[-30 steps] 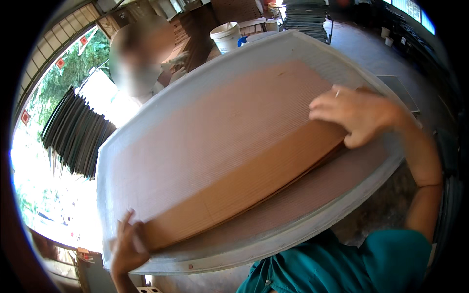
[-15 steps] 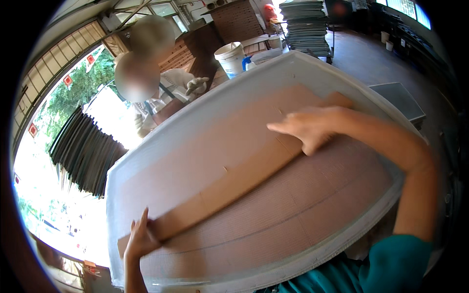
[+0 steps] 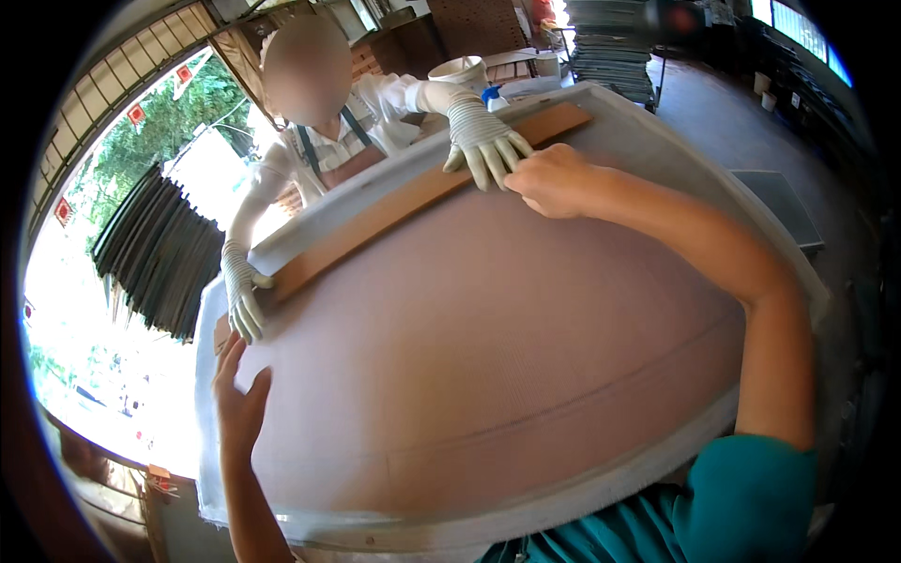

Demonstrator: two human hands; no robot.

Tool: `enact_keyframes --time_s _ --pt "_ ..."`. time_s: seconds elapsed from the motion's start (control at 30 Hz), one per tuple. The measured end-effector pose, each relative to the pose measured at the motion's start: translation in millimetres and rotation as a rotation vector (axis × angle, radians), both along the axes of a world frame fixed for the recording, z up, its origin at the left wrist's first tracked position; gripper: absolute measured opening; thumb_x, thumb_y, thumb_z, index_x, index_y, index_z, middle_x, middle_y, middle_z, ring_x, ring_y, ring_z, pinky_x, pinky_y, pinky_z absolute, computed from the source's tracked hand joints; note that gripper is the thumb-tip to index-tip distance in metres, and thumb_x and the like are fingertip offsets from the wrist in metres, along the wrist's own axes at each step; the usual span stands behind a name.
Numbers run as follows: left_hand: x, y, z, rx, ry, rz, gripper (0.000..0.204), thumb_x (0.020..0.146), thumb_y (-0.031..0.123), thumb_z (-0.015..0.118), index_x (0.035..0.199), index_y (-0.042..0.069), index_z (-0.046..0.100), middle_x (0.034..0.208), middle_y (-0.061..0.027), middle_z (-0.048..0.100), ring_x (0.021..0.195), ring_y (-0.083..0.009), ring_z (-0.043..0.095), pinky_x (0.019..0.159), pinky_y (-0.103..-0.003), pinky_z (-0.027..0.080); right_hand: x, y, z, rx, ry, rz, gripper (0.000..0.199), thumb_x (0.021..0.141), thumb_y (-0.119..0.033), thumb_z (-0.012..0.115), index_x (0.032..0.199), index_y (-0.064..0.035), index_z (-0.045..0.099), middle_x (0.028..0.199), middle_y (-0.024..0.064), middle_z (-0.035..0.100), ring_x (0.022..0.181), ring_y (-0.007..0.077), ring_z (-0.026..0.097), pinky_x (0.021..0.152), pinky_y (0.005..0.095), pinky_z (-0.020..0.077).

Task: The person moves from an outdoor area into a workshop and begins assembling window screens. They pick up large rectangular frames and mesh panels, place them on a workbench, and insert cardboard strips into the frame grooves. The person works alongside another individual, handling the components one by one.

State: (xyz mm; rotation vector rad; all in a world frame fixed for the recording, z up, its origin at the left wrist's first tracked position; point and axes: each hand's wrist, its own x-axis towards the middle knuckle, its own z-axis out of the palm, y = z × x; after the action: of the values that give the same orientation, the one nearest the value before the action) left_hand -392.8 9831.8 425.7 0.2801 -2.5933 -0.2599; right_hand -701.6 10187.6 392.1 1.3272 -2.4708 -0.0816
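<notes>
A long brown wooden board (image 3: 375, 228) lies across the far side of a wide mesh-like panel with a pale rim (image 3: 657, 122) and a pinkish-brown surface. A co-worker's gloved hand (image 3: 483, 141) is spread over its right part, and the other gloved hand (image 3: 244, 291) is at its left end. My left hand (image 3: 241, 399) is just nearer than that left glove, fingers apart and holding nothing. Beside the right glove's fingertips, my right hand (image 3: 556, 183) has its fingers curled together over the panel. Whatever those fingers hold, if anything, is hidden.
The co-worker leans in from the far side. Behind stand a white bucket (image 3: 460, 70), a blue-topped bottle (image 3: 492, 97) and a tall stack of dark sheets (image 3: 610, 56). More dark sheets (image 3: 155, 253) lean at the left. A flat grey panel (image 3: 777, 208) lies right.
The board has moved away from me to the far side, and the co-worker's gloved hands are now on it. Both my hands have moved farther out; my right fingers have curled closed.
</notes>
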Motion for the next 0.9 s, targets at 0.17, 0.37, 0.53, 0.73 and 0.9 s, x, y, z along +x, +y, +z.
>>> enact_keyframes --time_s 0.17,0.37,0.53,0.73,0.9 --pt "103 23 -12 -0.014 0.150 0.041 0.035 0.081 0.011 0.053 0.114 0.001 0.053 0.113 -0.0158 0.055 0.106 -0.0280 0.054 0.088 -0.040 0.044 89 78 4 -0.181 -0.050 -0.118 0.019 0.076 -0.013 0.057 0.093 -0.0056 0.060 0.081 0.0131 0.061 0.079 0.0299 0.060 0.067 0.0398 0.0466" --pt "182 93 -43 0.111 0.340 -0.055 0.028 0.091 0.019 0.044 0.099 -0.001 0.062 0.084 -0.0155 0.065 0.072 -0.0249 0.063 0.068 -0.034 0.050 176 214 23 -0.337 0.011 -0.468 0.016 0.076 -0.017 0.055 0.087 -0.0065 0.063 0.082 0.0121 0.063 0.077 0.0321 0.059 0.067 0.0412 0.0461" --pt "204 120 -86 0.196 0.613 -0.050 0.029 0.093 0.015 0.040 0.095 -0.003 0.062 0.087 -0.0147 0.065 0.079 -0.0283 0.064 0.073 -0.037 0.052 194 328 22 -0.283 0.157 -0.793 0.026 0.079 -0.026 0.053 0.089 -0.0040 0.064 0.086 0.0142 0.063 0.083 0.0313 0.059 0.073 0.0411 0.0463" --pt "216 147 -117 -0.096 0.516 0.122 0.032 0.094 0.018 0.035 0.105 -0.004 0.055 0.092 -0.0154 0.063 0.085 -0.0282 0.063 0.075 -0.037 0.053 115 398 -15 -0.355 -0.185 -0.933 0.052 0.076 -0.047 0.055 0.093 0.0021 0.063 0.094 0.0220 0.062 0.088 0.0347 0.059 0.076 0.0428 0.0462" --pt "223 178 -146 0.781 0.447 0.065 0.051 0.084 0.015 0.047 0.129 -0.005 0.035 0.123 -0.0226 0.045 0.102 -0.0341 0.053 0.076 -0.039 0.053 74 369 -18 -0.316 -0.494 -0.792 0.057 0.076 -0.047 0.057 0.097 0.0058 0.061 0.098 0.0226 0.061 0.093 0.0336 0.059 0.078 0.0417 0.0462"
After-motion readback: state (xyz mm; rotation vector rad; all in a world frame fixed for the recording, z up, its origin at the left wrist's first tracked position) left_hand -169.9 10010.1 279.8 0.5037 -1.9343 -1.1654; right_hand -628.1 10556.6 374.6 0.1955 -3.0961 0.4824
